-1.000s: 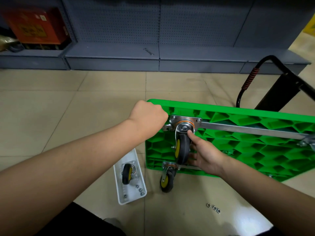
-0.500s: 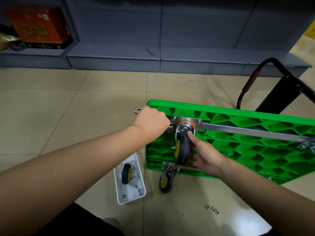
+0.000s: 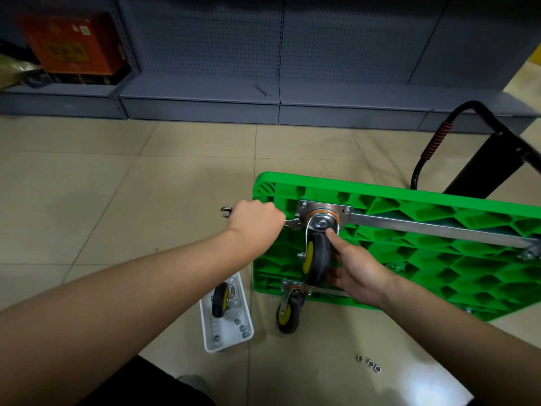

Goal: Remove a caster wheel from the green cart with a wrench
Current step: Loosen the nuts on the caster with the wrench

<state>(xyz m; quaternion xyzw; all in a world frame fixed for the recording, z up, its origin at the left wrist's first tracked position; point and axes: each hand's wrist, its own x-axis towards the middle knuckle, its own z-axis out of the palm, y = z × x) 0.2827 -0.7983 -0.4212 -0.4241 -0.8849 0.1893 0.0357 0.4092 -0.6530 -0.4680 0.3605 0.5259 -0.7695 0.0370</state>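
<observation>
Nuts (image 3: 369,363), three of them, lie loose on the floor tiles nearest me, to my right. To my left sits a white tray (image 3: 231,339) holding a detached wheel (image 3: 221,300) and a few more nuts.

Just beyond the tray the green cart (image 3: 409,259) stands tipped on its side, its ribbed underside facing me. A lower caster (image 3: 288,313) hangs at its bottom corner, black tyre with a yellow hub. Above it is the caster (image 3: 316,259) I am working on: same black tyre and yellow hub, in a silver fork under a bright square plate bolted at its corners, with an orange ring around the swivel. It is mounted at the cart's upper left corner, on the end of a metal rail (image 3: 439,230).

My right hand (image 3: 355,271) wraps round the caster from the right, fingers behind the tyre, thumb pressed up by the swivel. My left hand (image 3: 254,221) is fisted round a wrench (image 3: 291,223), whose head sits on the plate's lower left bolt; the other end pokes out past my knuckles.

Farther right the cart's black handle (image 3: 439,142) rests on the floor, orange grip showing. Beyond, a spare wrench (image 3: 261,90) lies on a grey shelf (image 3: 199,89), and a red box (image 3: 73,45) sits at far left.
</observation>
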